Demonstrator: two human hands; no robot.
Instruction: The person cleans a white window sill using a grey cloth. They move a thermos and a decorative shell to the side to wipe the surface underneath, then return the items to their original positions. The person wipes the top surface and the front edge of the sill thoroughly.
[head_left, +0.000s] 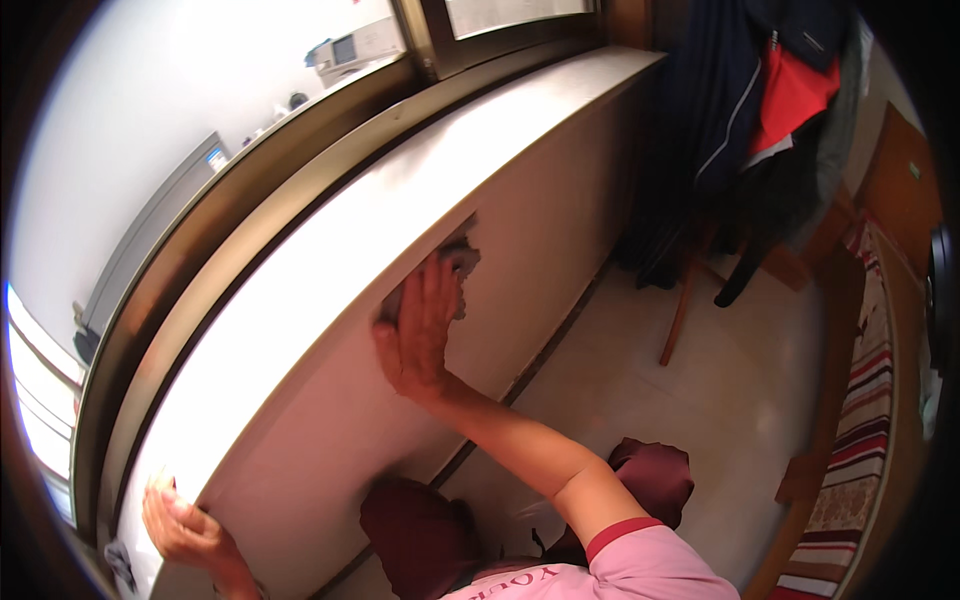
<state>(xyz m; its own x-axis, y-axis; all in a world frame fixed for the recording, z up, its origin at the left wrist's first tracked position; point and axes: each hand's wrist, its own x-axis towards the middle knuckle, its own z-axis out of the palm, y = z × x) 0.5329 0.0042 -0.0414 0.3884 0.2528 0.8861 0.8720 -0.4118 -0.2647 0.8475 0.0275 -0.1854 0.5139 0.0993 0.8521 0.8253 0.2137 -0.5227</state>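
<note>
My right hand lies flat against the pale wall below a window sill, its fingers stretched upward and the thumb apart. Under and around the fingers is a ragged-edged grey patch, just beneath the sill's lip. It looks like bare wall surface, but part is covered, and whatever may lie under my palm is hidden. At the lower left, my left hand rests at the edge of the bright white sill, fingers bent, with no object visible in it.
A metal sliding-window frame runs behind the sill. A grey cloth lies at the sill's near end. Dark clothes hang at the far right above wooden legs. A striped cushion covers a wooden bench. My knees are close to the wall.
</note>
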